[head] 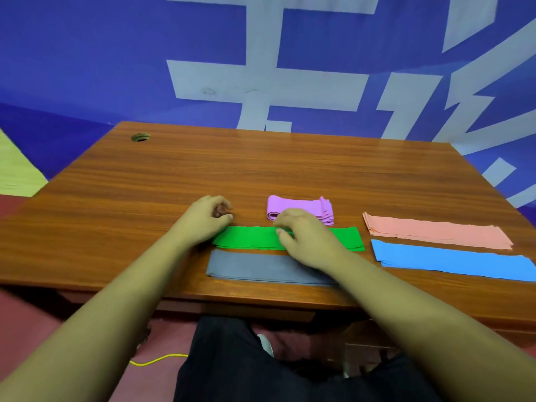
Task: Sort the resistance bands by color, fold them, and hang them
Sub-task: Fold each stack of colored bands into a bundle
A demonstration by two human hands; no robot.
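Observation:
Several folded resistance bands lie on the wooden desk (145, 181). A green band (249, 237) stretches flat in the middle. My left hand (203, 220) rests at its left end, fingers curled with nothing in them. My right hand (304, 236) pinches the green band near its middle. A grey band (246, 266) lies just in front of the green one, partly under my right forearm. A purple band (293, 204), folded short, sits behind my right hand. To the right lie a salmon-pink band (435, 230) and, in front of it, a blue band (452, 261).
The desk has a round cable hole (140, 137) at its back left corner. A blue wall with pale lettering (261, 82) stands right behind the desk. Below the front edge are my dark trousers (232, 358), a red floor and a yellow cord (156, 360).

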